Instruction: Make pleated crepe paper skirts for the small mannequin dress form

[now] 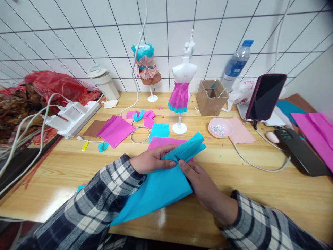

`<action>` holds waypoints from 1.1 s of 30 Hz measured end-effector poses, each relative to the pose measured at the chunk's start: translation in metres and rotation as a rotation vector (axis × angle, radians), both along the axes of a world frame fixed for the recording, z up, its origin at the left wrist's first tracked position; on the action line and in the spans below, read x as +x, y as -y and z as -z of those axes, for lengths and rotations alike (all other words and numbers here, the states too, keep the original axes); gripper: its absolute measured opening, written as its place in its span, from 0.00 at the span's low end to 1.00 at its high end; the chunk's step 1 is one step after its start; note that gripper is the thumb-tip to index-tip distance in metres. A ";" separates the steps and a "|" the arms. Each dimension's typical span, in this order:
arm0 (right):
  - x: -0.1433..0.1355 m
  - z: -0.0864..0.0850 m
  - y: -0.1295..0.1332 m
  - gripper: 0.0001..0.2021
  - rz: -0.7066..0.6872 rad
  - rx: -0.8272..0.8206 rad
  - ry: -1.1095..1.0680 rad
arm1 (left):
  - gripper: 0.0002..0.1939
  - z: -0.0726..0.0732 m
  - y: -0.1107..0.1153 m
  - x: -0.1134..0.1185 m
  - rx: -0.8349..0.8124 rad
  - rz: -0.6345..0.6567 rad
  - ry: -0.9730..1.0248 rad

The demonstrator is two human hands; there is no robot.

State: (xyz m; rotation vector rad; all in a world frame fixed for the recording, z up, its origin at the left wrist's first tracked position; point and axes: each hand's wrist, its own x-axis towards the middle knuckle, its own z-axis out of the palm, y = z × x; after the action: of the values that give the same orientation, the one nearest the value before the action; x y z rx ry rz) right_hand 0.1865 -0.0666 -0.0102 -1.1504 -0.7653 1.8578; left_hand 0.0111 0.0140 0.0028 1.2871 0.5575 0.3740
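A sheet of blue crepe paper (161,194) is held up above the table, its upper part folded over. My left hand (153,160) is closed on the fold, thumb on top and fingers behind. Close to that thumb, my right hand (203,184) is closed around what looks like scissors; only a dark pointed blade tip (177,158) shows at the paper, and the handles are hidden in my palm. Beneath the blue sheet lies a magenta paper piece (158,142). Behind it stands a white mini dress form (184,71) in a magenta paper skirt (179,97) with a blue hem.
A second dressed form (148,67) stands at the wall. Paper scraps (116,131) and a power strip (78,119) lie left. Rightward are a cardboard box (212,99), a pink bead dish (220,127), a water bottle (237,64), and phones (266,97) with a trailing cable.
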 end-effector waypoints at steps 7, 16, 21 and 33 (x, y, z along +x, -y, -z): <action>-0.005 0.005 -0.015 0.24 -0.044 0.054 0.015 | 0.28 0.001 -0.003 -0.007 -0.061 -0.073 0.040; 0.005 0.012 -0.009 0.25 -0.045 0.056 0.102 | 0.25 -0.001 -0.003 -0.002 -0.088 -0.022 0.064; 0.004 0.010 -0.012 0.26 -0.054 0.143 0.115 | 0.28 -0.004 0.000 -0.001 -0.080 -0.042 0.053; 0.003 0.013 -0.011 0.27 -0.032 0.168 0.187 | 0.29 -0.003 0.002 0.002 0.247 0.026 -0.077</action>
State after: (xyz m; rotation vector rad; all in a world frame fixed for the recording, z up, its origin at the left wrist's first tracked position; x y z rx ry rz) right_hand 0.1894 -0.0553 -0.0234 -1.2204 -1.0304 1.6921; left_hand 0.0130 0.0124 0.0056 1.5502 0.5717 0.3815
